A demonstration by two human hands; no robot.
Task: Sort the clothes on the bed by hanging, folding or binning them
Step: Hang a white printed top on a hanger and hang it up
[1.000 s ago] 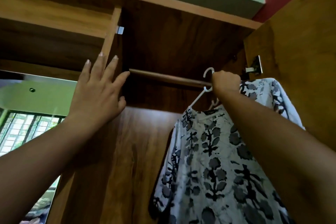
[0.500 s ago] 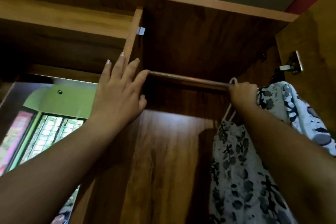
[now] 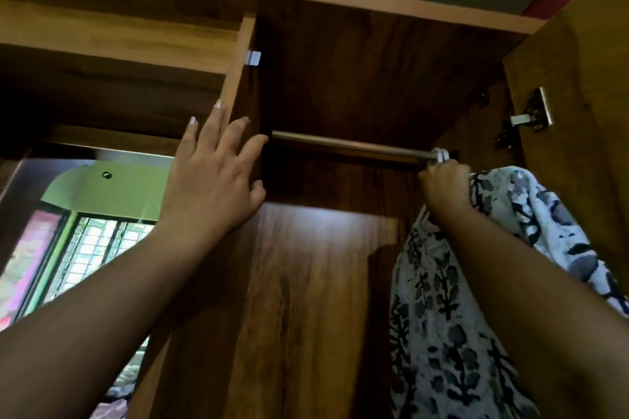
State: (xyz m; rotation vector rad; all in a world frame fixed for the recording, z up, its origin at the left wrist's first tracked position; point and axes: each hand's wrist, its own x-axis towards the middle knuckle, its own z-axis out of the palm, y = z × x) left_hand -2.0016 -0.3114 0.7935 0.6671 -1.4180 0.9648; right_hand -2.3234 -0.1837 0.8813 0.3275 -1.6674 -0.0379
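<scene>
Nearly done with this garment, I judge: the right grip (image 3: 444,187) is clenched round the hanger (image 3: 441,155) just under its hook, which seems to sit over the rod (image 3: 347,146) at its right end, with the dress (image 3: 442,333) draped below. The left grip (image 3: 211,180) rests flat, fingers straight, on the divider (image 3: 242,71). Only letting go remains; whatever else needs sorting is out of view.

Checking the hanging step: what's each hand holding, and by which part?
Right hand grips the white hanger just below its hook; left hand holds nothing.
</scene>
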